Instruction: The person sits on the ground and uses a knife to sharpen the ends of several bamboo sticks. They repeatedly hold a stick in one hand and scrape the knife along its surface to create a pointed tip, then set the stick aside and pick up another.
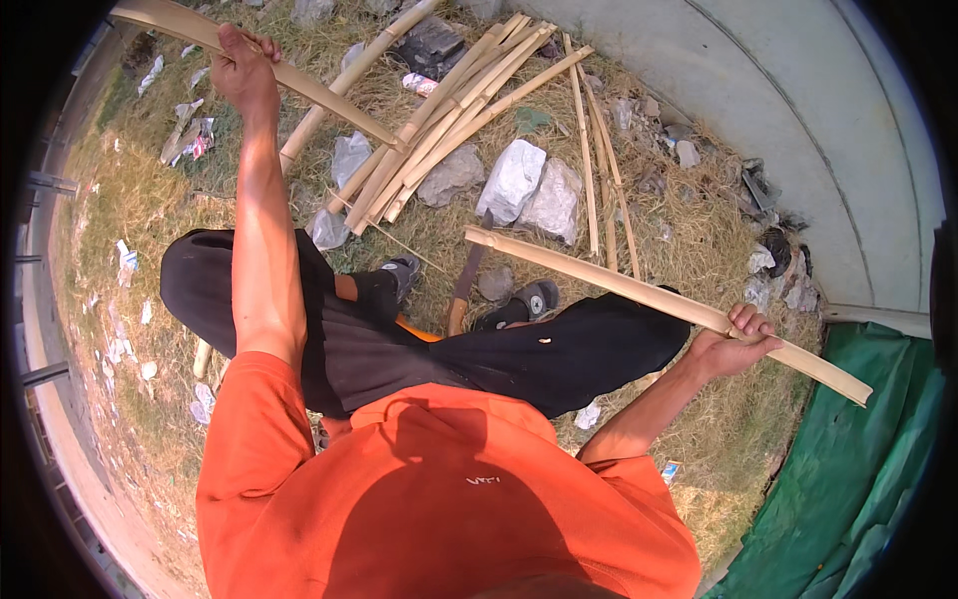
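My left hand [247, 68], raised at the upper left, is closed round a split bamboo strip [309, 88]. That strip slants down to the right, its lower end over the pile of split bamboo [451, 118]. Out to the right, my right hand [736, 341] grips a second bamboo strip [609, 282], fingers wrapped over its edge. One end of this strip hangs above the ground between my feet; the other sticks out past my hand. A machete-like blade with a wooden handle [459, 307] lies between my shoes.
Pale rocks [514, 180] lie beyond my feet. Thinner bamboo strips [606, 165] rest right of the pile, and a bamboo pole [344, 85] lies to its left. A grey wall [798, 120] curves along the right, above a green sheet [848, 469]. Litter is scattered over dry grass.
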Available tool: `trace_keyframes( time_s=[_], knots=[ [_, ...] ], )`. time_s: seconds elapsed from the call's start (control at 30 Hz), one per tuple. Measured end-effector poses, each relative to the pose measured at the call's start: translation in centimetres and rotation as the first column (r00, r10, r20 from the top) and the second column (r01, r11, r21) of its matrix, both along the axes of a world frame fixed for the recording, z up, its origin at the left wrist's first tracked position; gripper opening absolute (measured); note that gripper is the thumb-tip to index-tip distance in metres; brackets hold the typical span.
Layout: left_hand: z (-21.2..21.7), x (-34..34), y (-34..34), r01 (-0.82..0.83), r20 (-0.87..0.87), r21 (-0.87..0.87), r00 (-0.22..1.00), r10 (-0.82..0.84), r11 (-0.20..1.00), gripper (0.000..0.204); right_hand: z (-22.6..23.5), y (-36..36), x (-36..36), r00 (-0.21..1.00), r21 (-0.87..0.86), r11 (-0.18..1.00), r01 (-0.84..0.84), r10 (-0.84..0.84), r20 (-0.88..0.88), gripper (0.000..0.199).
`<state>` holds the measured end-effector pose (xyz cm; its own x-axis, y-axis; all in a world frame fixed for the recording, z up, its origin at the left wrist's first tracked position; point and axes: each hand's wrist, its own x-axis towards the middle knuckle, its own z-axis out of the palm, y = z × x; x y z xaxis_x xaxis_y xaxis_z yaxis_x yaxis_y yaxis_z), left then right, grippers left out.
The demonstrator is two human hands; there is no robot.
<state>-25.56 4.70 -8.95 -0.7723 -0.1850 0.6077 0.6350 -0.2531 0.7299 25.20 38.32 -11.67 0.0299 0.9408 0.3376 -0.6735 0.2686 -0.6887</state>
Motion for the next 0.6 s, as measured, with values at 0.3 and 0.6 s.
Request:
trace_keyframes(
  time_s=[0.3,0.6],
  knots=[
    [8.7,-3.9,0.5,0.133,-0.022,-0.186,0.99,-0.14,0.973,0.049,3.2,-1.9,-20.8,0.957,-0.139,0.949,-0.283,0.289,0.028,0.038],
    [12.6,-4.6,5.6,0.265,0.045,-0.561,0.956,-0.291,0.784,0.049,-17.6,-0.3,-34.1,0.268,-0.218,0.951,-0.219,0.273,0.924,0.045]
  ],
)
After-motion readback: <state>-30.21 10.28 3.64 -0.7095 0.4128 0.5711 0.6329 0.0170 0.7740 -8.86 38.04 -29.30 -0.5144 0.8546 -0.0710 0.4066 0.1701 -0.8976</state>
